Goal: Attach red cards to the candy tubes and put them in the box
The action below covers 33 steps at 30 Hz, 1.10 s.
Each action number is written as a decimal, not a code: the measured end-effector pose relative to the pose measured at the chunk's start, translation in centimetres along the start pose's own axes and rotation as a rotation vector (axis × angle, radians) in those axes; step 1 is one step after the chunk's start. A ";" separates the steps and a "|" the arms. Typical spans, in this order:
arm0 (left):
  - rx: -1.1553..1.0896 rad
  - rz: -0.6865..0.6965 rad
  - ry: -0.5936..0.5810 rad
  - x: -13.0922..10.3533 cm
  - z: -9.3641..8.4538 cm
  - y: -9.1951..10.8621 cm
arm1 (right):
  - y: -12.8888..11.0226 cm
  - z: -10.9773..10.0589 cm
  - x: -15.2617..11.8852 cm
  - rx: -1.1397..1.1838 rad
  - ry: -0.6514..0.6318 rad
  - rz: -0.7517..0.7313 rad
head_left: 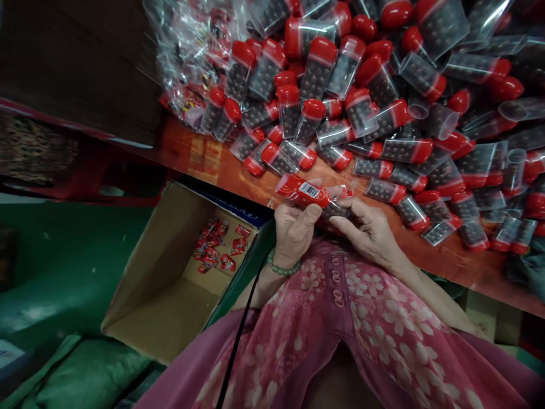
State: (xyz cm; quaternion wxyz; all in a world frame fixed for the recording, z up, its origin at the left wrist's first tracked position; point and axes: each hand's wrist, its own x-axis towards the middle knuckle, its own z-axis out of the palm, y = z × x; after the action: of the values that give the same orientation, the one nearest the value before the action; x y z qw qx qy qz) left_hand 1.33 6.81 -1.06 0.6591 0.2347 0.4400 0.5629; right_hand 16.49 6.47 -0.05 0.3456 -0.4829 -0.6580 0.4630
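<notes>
Your left hand point(293, 230) has its grip closed on the red wrapper point(293, 188), right hand point(369, 228) on the ball-filled tube point(335, 211), by the surface point(204, 153) edge. Probably wrapping step; next move likely needs tube steady, wrapper aligned.

I see a glossy red plastic wrapper point(324, 196) with a white label point(309, 190) striped in barcode black. The clear, rounded plastic tubes point(343, 74) I'm viewing have bright red caps point(322, 50) and dark contents. My camera also catches a streaked orange-brown tabletop point(204, 165), a green beaded bracelet point(284, 270), a pink top point(395, 309) patterned with pale blossoms, a tan cardboard box point(149, 284) and a green floor point(55, 250).
</notes>
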 end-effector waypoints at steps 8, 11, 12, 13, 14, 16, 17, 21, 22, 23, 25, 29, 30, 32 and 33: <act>0.039 -0.081 -0.187 0.5 -1.0 -0.2 | -0.3 0.5 0.1 0.229 -0.019 0.160; 0.075 -0.126 -0.194 0.2 -1.2 -0.3 | -0.6 0.6 0.2 0.475 -0.067 0.332; 0.068 -0.131 -0.194 0.2 -1.1 -0.2 | -0.7 0.6 0.3 0.513 -0.058 0.349; 0.048 -0.130 -0.184 0.2 -1.0 -0.1 | -0.7 0.7 0.3 0.532 -0.047 0.352; 0.018 -0.122 -0.165 0.3 -0.8 0.0 | -0.7 0.7 0.4 0.538 -0.043 0.348; -0.035 -0.106 -0.110 0.5 -0.4 0.2 | -0.6 0.7 0.4 0.526 -0.057 0.338; -0.047 -0.108 -0.085 0.5 -0.1 0.3 | -0.5 0.7 0.4 0.514 -0.072 0.337; -0.040 -0.197 -0.100 -0.1 0.3 0.4 | -0.5 0.6 0.3 0.486 -0.102 0.357; -0.042 -0.213 -0.116 -0.3 0.3 0.3 | -0.5 0.6 0.2 0.483 -0.098 0.359; -0.043 -0.224 -0.128 -0.6 0.2 0.1 | -0.4 0.7 0.2 0.484 -0.091 0.359; -0.032 -0.227 -0.139 -1.2 -0.1 -0.2 | -0.3 0.9 -0.1 0.485 -0.080 0.356; 0.018 -0.192 -0.149 -2.1 -0.9 -0.9 | 0.0 1.7 -0.4 0.448 -0.045 0.336; 0.024 -0.185 -0.138 -2.3 -1.1 -0.9 | 0.1 1.9 -0.4 0.438 -0.046 0.326; 0.022 -0.186 -0.110 -2.8 -1.6 -0.5 | 0.0 2.4 -0.5 0.427 -0.079 0.289; 0.018 -0.186 -0.098 -3.0 -1.9 -0.1 | 0.0 2.5 -0.5 0.424 -0.110 0.260</act>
State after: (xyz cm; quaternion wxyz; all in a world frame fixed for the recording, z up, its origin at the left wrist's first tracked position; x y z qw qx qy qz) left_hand -0.16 3.59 -1.11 0.7270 0.2262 0.4322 0.4832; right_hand 14.40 5.28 -0.86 0.3402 -0.4544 -0.4964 0.6569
